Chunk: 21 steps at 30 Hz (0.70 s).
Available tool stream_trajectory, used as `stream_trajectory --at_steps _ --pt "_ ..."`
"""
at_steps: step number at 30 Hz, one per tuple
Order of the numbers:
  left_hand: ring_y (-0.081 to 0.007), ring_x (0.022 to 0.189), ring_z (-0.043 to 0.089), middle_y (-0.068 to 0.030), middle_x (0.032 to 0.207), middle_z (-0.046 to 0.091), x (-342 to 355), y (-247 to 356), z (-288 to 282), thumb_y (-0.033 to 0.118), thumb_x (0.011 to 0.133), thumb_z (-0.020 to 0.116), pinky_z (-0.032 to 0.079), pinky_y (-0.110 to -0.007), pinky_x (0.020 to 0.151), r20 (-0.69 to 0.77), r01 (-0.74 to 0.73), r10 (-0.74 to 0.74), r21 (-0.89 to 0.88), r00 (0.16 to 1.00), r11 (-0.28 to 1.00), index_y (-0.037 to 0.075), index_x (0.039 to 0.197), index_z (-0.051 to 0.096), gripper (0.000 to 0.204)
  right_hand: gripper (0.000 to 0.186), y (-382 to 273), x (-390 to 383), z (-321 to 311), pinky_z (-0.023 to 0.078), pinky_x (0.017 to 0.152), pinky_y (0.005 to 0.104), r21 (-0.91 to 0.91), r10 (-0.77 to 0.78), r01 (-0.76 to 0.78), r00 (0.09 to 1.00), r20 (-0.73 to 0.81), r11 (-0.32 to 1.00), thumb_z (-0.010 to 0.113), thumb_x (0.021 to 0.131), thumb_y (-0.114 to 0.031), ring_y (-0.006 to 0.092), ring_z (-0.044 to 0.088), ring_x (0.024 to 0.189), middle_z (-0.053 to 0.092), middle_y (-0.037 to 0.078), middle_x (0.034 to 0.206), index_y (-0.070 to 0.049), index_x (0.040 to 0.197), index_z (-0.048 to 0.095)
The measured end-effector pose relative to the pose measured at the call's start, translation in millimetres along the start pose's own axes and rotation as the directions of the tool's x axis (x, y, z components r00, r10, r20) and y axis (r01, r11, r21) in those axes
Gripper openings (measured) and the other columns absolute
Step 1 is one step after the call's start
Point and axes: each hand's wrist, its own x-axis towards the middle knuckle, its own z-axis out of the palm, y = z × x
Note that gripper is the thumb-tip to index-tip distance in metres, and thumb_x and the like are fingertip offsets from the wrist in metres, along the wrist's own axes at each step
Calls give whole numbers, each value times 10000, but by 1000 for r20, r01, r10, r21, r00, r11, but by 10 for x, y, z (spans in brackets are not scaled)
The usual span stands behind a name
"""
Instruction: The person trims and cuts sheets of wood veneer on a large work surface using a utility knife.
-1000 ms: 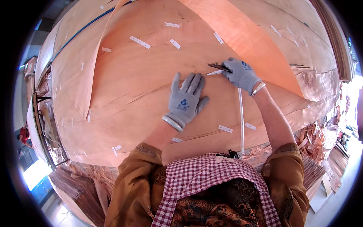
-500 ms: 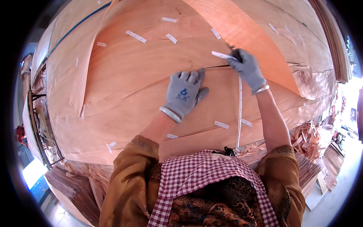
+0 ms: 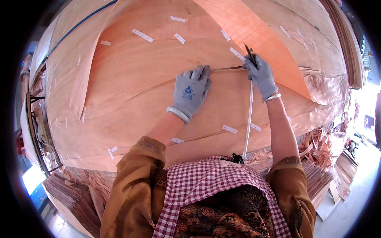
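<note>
My left hand (image 3: 191, 92), in a grey glove, lies flat on a large sheet of thin wood veneer (image 3: 151, 115). Its fingertips rest beside a dark split (image 3: 226, 69) in the sheet. At the right end of that split my gloved right hand (image 3: 260, 75) is closed. It grips a slim dark pointed tool (image 3: 250, 53), whose exact kind I cannot make out, and a white paper tape (image 3: 250, 115). The tape's short free end sticks out past the fingers; its long part hangs down toward my apron. Several short tape pieces (image 3: 142, 35) are stuck on the veneer.
A loose orange veneer strip (image 3: 274, 47) curls up right of my right hand. Another raised veneer edge (image 3: 92, 71) stands at the left. Stacked veneer (image 3: 71, 202) is at the lower left, with shredded scraps (image 3: 313, 144) at the right. A blue cord (image 3: 81, 23) crosses the far left.
The tool in my right hand has swung upright, and the tape end now points up and left. My left hand has shifted slightly left, with its thumb drawn in.
</note>
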Motion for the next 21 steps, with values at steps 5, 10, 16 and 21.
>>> stream_trajectory --at_steps 5,10,16,21 --pt "-247 864 581 -7 990 620 115 0 81 173 804 645 428 -408 710 -42 101 -106 -107 993 989 178 1003 670 200 201 -96 5 -78 445 540 278 15 77 -78 995 66 997 611 914 -227 101 509 564 609 37 728 -28 942 617" --pt "-256 846 587 -3 928 622 130 14 86 161 787 655 430 -416 698 -72 104 -115 -135 991 985 182 901 673 118 259 -70 28 -134 456 614 326 -255 -92 132 982 163 958 659 864 -260 160 545 632 602 61 719 -26 960 608" --pt "-237 814 589 0 864 606 147 -6 117 202 805 657 417 -413 654 -78 127 -136 -115 988 985 176 869 653 69 241 -128 58 -132 456 665 367 -491 -64 185 965 253 851 655 816 -260 279 578 693 605 130 738 -53 936 620" --pt "-256 801 596 -10 869 623 174 24 93 199 798 661 428 -414 643 -48 127 -133 -109 990 986 175 869 674 76 249 -182 108 -157 421 597 342 -572 -52 212 958 282 792 653 847 -288 172 487 601 524 70 647 -45 896 625"
